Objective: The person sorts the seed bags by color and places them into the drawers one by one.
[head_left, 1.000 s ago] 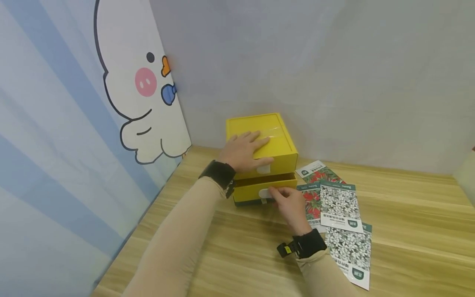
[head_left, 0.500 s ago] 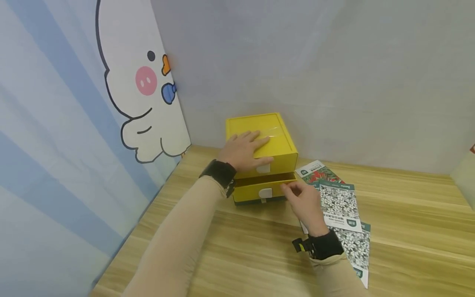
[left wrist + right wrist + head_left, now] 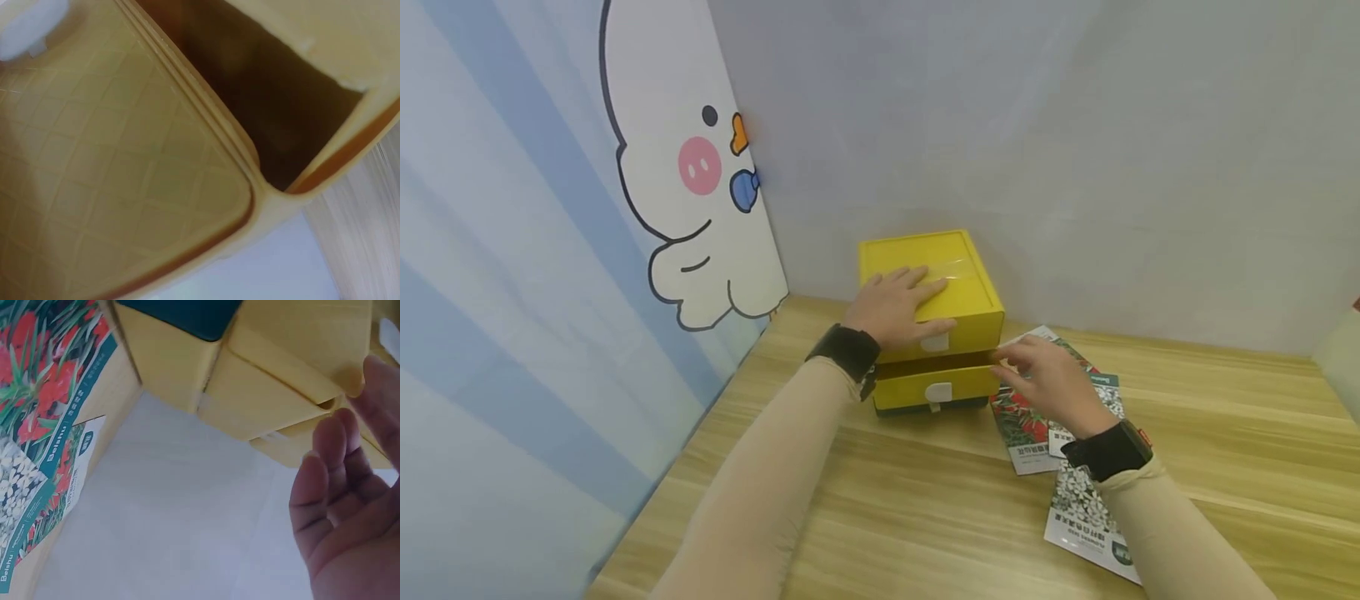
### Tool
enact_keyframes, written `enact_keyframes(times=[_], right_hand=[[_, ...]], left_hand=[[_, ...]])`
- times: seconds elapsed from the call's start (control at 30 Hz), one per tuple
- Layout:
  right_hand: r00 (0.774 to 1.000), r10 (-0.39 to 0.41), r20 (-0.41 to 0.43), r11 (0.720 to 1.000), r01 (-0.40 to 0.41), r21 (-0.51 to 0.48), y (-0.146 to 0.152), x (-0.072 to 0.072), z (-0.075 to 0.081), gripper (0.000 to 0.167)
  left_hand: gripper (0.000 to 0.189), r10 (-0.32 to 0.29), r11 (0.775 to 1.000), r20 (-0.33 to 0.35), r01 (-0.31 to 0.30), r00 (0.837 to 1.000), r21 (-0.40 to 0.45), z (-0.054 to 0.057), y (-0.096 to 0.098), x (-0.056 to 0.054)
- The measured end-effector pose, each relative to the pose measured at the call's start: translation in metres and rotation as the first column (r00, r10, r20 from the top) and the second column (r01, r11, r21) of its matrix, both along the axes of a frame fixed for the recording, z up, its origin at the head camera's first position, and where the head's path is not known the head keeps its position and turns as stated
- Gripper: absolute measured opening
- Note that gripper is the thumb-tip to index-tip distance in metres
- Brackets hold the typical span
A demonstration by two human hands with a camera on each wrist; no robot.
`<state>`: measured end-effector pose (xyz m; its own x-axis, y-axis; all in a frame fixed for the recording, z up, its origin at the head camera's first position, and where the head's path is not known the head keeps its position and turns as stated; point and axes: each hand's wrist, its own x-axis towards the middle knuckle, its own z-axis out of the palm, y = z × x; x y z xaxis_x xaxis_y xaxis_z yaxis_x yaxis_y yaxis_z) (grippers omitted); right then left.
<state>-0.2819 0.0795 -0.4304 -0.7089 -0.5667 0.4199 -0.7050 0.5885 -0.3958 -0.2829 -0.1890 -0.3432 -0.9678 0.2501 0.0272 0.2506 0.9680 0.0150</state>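
Observation:
In the head view a yellow two-tier drawer box (image 3: 981, 292) stands on the table against the wall. My left hand (image 3: 891, 310) lies spread on its top, thumb over the upper front edge. The lower drawer (image 3: 906, 387) is pulled partly out, with a white tab (image 3: 938, 392) on its front. My right hand (image 3: 1054, 382) is at that drawer's right front corner, fingers loosely bent and thumb apart from them. In the right wrist view the fingertips (image 3: 328, 434) come right up to the drawer corner (image 3: 350, 369). The left wrist view shows a dark gap behind the drawer front (image 3: 125, 162).
Several flower seed packets (image 3: 1026, 442) overlap on the table right of the box, partly under my right arm. Grey wall covering (image 3: 1112, 208) is behind. A blue-striped curtain with a cartoon duck (image 3: 700, 208) hangs to the left.
My right hand has left the white tab and moved right along the drawer front to its corner, rising slightly. The left hand and the drawer look unchanged.

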Motion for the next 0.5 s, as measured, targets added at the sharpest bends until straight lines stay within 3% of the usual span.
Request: enact_keyframes(times=[0.17,0.5], right_hand=[[0.998,0.066,-0.015,0.998,-0.065,0.003,-0.001,-0.008,-0.007,0.016],[0.994,0.102,-0.039,0.995,-0.102,0.0,-0.001,-0.015,-0.015,0.013]], left_hand=[[0.079,0.004,1.0,-0.003,-0.004,1.0,0.002,0.0,0.002,-0.001],[0.079,0.006,1.0,-0.002,-0.006,1.0,-0.004,-0.001,0.004,-0.001]])
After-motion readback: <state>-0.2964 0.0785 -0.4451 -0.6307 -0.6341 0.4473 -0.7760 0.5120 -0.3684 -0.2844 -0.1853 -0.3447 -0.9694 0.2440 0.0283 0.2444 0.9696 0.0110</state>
